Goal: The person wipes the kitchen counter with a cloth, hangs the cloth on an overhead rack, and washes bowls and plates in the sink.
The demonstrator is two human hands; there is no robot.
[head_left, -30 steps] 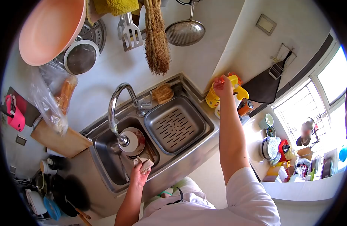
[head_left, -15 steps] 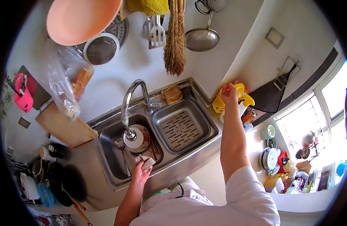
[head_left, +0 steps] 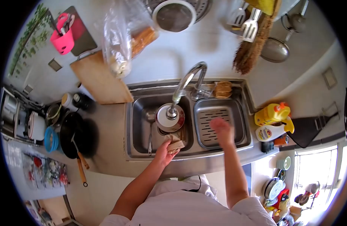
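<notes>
My left hand (head_left: 166, 153) is closed on a beige cloth (head_left: 175, 144) at the front edge of the left sink basin (head_left: 139, 130). Beyond it in that basin are a white bowl with a red pattern (head_left: 180, 123), a ladle (head_left: 150, 130) and chopsticks, under the faucet (head_left: 188, 81). My right hand (head_left: 222, 131) is over the slotted steel tray (head_left: 207, 141) in the right basin; motion blurs its fingers, and I cannot make out whether it holds anything. To its right stand a yellow bottle (head_left: 267, 115) and a white spray bottle (head_left: 269, 132).
A cutting board (head_left: 102, 79) leans on the wall at the left, near a black wok (head_left: 69, 132) with a wooden-handled spatula. A sponge (head_left: 222, 89) lies behind the right basin. Strainers (head_left: 275, 50) and spatulas (head_left: 250, 28) hang above.
My right hand has left the yellow bottle and moved left over the right basin. My left hand still holds the cloth. The view has turned toward the left.
</notes>
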